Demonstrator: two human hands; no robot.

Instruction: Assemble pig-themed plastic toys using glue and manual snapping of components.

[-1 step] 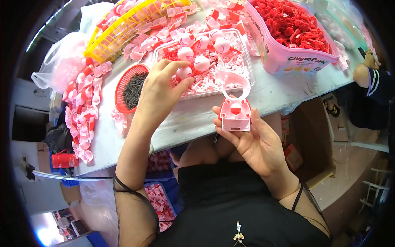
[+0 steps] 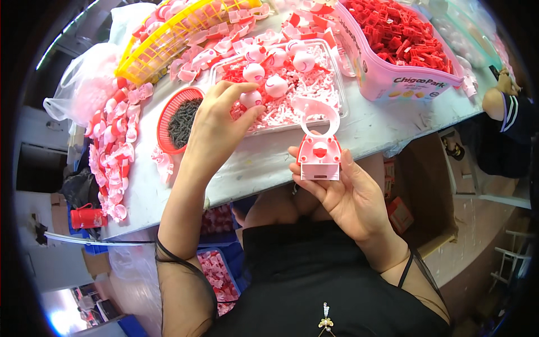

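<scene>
My right hand [image 2: 349, 197] holds a pink plastic toy part [image 2: 319, 159] above the table's near edge. The part has red sides, a red piece in its hollow middle, a boxy lower end and a pale pink ring [image 2: 320, 119] at its top. Over the left side of a clear tray [image 2: 342, 96], my left hand [image 2: 223, 117] has thumb and fingers curved round a pink-and-white ball [image 2: 250, 99]. Their contact with it is partly hidden. Several more such balls [image 2: 276, 86] lie in that tray, on small white and red pieces.
A red basket of dark screws [image 2: 182, 124] stands left of the tray. Behind are a yellow basket [image 2: 147, 51] and heaped pink parts [image 2: 209, 56]. A pink tub [image 2: 387, 85] of red pieces stands at right. Another person's arm [image 2: 495, 101] rests at the far right.
The toy part in my right hand has shifted very slightly left. My left hand stays in place at the tray.
</scene>
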